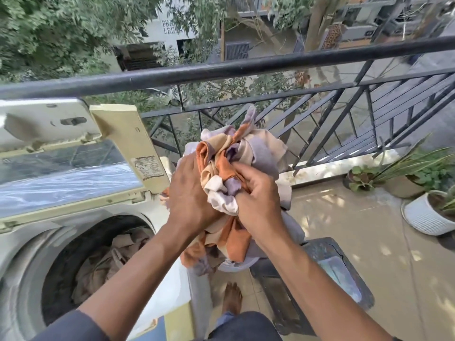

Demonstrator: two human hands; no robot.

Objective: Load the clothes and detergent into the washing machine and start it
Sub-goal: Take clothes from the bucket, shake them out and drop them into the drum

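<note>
A bunched cloth (236, 158) in orange, beige and lilac patches is held up in front of me, just right of the washing machine (29, 242). My left hand (189, 193) grips its left side and my right hand (256, 193) grips folds at its middle. Loose ends hang down between my forearms. The top-loading machine stands at the left with its lid (73, 153) raised. Its drum (98, 264) holds beige clothes (105, 264). No detergent is in view.
A black metal railing (246, 67) runs across the balcony ahead. A dark stool or bin (320, 279) stands on the floor below my right arm. Potted plants (428, 210) sit at the right edge. My bare foot (232, 299) is on the tiles.
</note>
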